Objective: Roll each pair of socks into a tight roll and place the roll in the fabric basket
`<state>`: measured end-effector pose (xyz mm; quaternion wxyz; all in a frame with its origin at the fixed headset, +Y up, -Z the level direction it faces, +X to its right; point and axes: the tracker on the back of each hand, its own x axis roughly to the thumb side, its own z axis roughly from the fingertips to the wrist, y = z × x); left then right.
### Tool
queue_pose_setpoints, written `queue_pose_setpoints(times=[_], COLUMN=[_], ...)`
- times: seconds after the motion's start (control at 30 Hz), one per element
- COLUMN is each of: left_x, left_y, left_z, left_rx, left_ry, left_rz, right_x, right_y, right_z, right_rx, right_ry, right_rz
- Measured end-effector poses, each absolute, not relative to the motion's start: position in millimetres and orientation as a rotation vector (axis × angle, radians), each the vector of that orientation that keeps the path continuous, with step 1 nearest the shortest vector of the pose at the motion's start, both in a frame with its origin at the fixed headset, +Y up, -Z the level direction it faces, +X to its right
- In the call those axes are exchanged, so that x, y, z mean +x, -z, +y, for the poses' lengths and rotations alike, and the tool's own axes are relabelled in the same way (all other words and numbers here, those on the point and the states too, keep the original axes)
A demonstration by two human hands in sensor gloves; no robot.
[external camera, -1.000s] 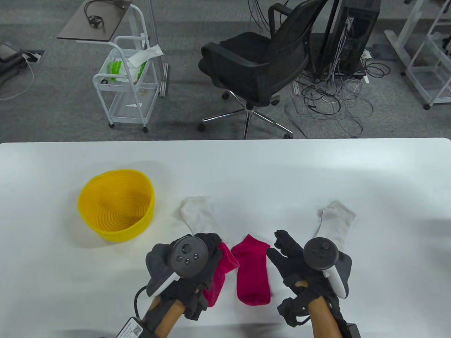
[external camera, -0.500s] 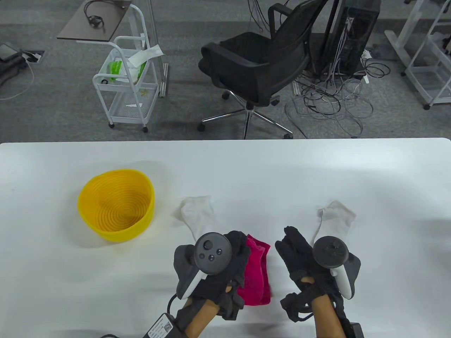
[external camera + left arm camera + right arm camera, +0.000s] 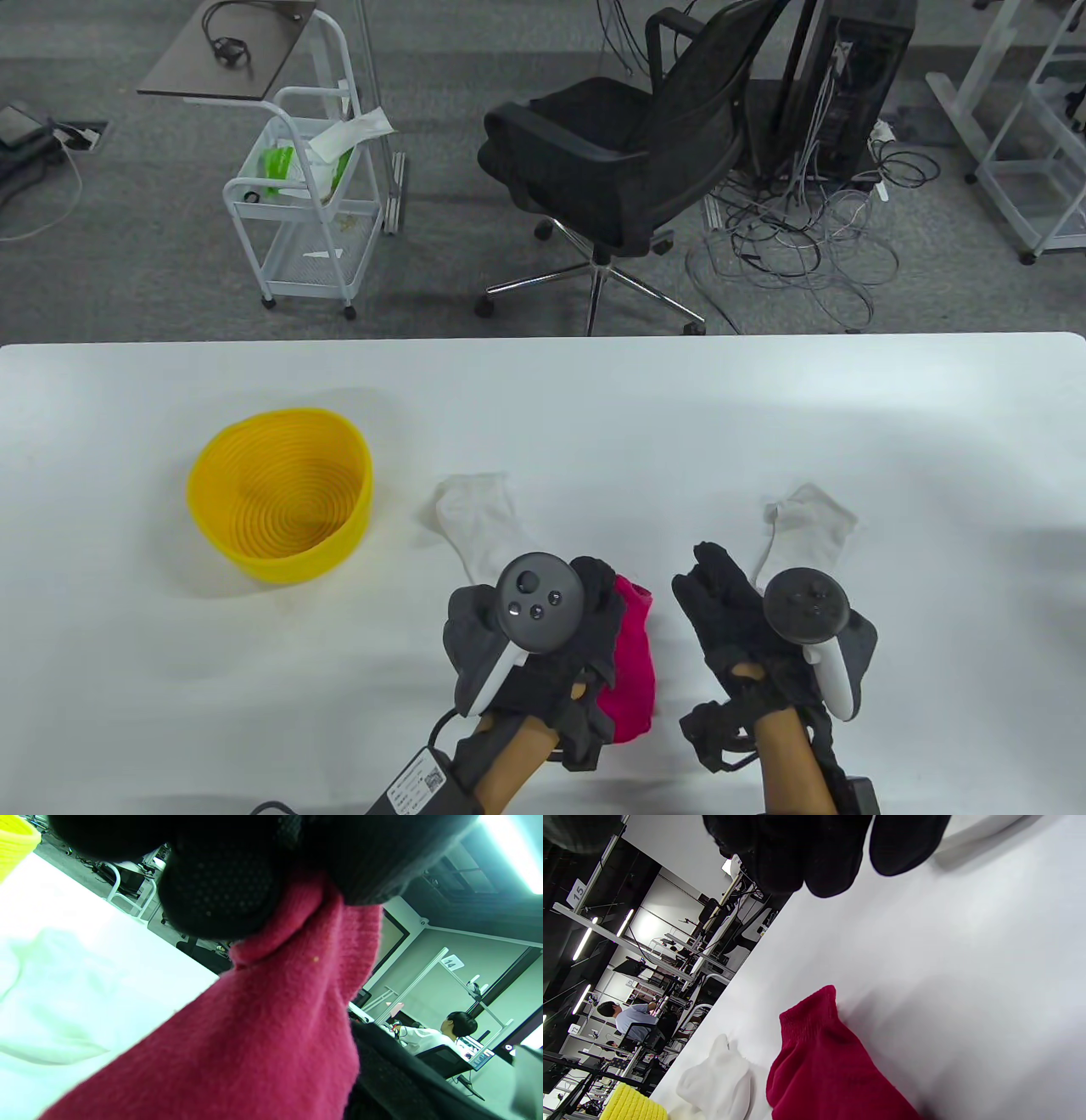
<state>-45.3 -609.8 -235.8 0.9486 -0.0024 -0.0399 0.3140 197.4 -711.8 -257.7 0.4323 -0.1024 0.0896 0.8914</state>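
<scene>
My left hand (image 3: 594, 598) pinches a pink sock (image 3: 632, 671) and holds it over the second pink sock, so the two lie stacked near the table's front edge. In the left wrist view the gloved fingers (image 3: 220, 887) curl round the pink sock (image 3: 275, 1018) at its cuff. To the right of the socks my right hand (image 3: 713, 581) hovers open, its fingers straight, holding nothing. One white sock (image 3: 479, 526) lies behind the left hand, another white sock (image 3: 810, 522) behind the right. The yellow basket (image 3: 280, 492) stands at the left with nothing in it.
The white table (image 3: 594, 407) reaches to its far edge, with an office chair (image 3: 611, 161) and a white cart (image 3: 305, 212) on the floor beyond. In the right wrist view the pink sock (image 3: 823, 1069), a white sock (image 3: 717, 1077) and the basket (image 3: 632, 1107) show.
My left hand carried its pink sock to the right and laid it over the other pink sock. The right hand drifted slightly right and stayed open.
</scene>
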Motion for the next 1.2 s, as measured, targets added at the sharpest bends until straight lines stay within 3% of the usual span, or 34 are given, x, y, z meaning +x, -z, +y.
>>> queue_pose_setpoints(times=[0.47,1.2], left_x=[-36.7,-30.1], left_y=[246.5,296.6], left_z=[-632.1,-686.3], left_rx=[-0.063,-0.234], left_ry=[-0.606,-0.580], left_rz=[-0.041,0.000], right_x=[198.1,199.5], right_y=[258.1,259.6], right_z=[-711.6,-712.0], right_rx=[-0.253,-0.266], right_ry=[-2.213,-2.200], right_rz=[0.229,0.256])
